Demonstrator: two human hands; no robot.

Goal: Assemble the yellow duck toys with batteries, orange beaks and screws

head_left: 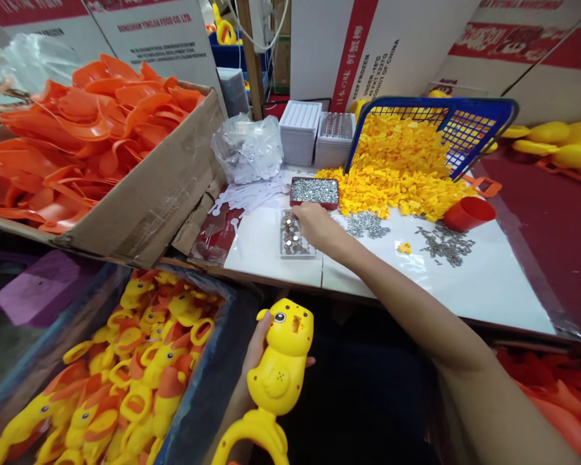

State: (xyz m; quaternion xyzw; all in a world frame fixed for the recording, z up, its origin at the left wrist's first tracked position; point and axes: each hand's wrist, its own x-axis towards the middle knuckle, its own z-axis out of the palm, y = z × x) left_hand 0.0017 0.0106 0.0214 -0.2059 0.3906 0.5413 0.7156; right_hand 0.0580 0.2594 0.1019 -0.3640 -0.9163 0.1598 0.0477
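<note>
My left hand (255, 352) is wrapped round a yellow plastic duck toy (279, 371), held upright below the table edge. The toy has a printed eye, a square opening in its face, small dark holes and a ring handle at its bottom. Over a small clear compartment tray (297, 248) of round shiny pieces reaches my right hand (317, 227), its fingers pinched together at the tray's upper edge. What those fingertips hold, if anything, is hidden. Just behind that hand stands a red tray of small silver screws (314, 192).
Yellow plastic pieces (397, 155) spill from a tipped blue basket (506, 110). Metal parts (448, 244) and a red cup (468, 213) lie at right. A cardboard box (150, 200) of orange parts stands left, above a bin of duck toys (145, 361). White sticks (246, 194) lie mid-table.
</note>
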